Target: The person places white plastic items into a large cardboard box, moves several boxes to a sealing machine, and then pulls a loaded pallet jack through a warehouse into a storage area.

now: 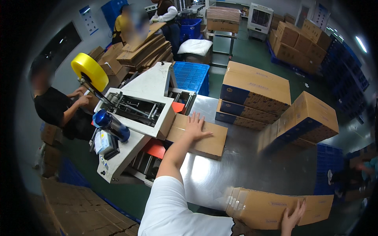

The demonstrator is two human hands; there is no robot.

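My left hand [195, 128] lies flat with spread fingers on top of a closed brown carton [214, 143]. One end of that carton is still under the white carton-sealing machine [143, 92], between its orange-red side belts; the other end rests over the steel table [244, 157]. At the lower right, my right hand [293, 215] rests with its fingers apart on a long, flattened-looking cardboard piece [264, 206] at the table's near edge. Strips of clear tape [237, 199] stick to the left end of this piece.
Stacked cartons [256, 86] and a further carton stack [307, 116] stand on the table's far and right sides. A yellow tape roll [89, 70] and blue bottle [112, 125] sit on the machine. A person [61, 102] in black stands left; others work behind.
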